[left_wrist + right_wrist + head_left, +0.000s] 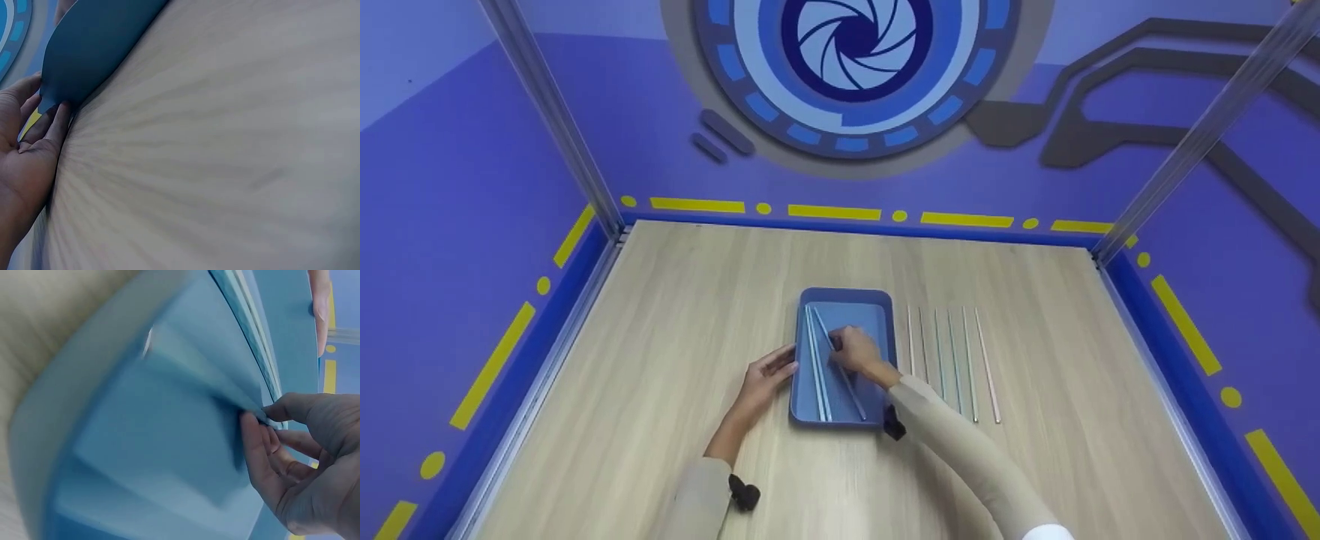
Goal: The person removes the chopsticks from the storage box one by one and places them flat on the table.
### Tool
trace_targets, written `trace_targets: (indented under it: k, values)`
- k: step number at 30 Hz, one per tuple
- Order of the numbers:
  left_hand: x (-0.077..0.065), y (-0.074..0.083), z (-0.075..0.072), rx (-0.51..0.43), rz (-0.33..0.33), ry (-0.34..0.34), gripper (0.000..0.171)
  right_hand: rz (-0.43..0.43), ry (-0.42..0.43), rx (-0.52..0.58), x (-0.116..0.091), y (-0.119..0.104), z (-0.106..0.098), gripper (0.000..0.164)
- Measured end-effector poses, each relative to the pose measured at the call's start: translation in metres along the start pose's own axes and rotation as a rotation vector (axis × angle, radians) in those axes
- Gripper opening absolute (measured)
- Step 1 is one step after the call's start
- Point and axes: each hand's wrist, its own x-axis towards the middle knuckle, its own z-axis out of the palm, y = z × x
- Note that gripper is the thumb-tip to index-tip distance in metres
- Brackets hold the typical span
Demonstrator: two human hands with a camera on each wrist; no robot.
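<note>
In the head view a blue tray stands in the middle of the table. My right hand is inside it, pinching a slim blue chopstick between thumb and fingertips. The chopstick slants across the tray floor, its lower end near the front wall. Close up in the right wrist view, the thumb and index finger meet on it. Two pale chopsticks lie along the tray's left side. My left hand touches the tray's left outer wall with extended fingers, which the left wrist view shows against the wall.
Several thin pastel chopsticks lie in a row on the wooden table, right of the tray. Blue panels and metal posts enclose the table at the back and sides.
</note>
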Motion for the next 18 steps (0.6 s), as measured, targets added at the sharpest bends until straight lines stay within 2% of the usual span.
trace_targets:
  k: [3,5,7,11,18]
  values:
    - [0.000,0.000,0.000,-0.004,0.012,-0.008,0.057,-0.010,-0.004,0.114,-0.001,0.007,-0.003,0.021]
    - [0.000,-0.001,0.000,-0.010,0.015,-0.008,0.057,0.002,-0.013,0.209,-0.002,0.011,-0.006,0.036]
    - [0.000,-0.001,0.000,-0.019,0.016,-0.006,0.057,0.020,-0.013,0.286,-0.003,0.015,-0.010,0.043]
    - [0.000,-0.001,0.001,-0.045,0.016,-0.003,0.056,0.064,-0.009,0.394,-0.007,0.021,-0.017,0.044]
    - [0.000,-0.002,0.002,-0.025,0.010,0.018,0.053,0.131,-0.017,0.604,-0.012,0.027,-0.030,0.047]
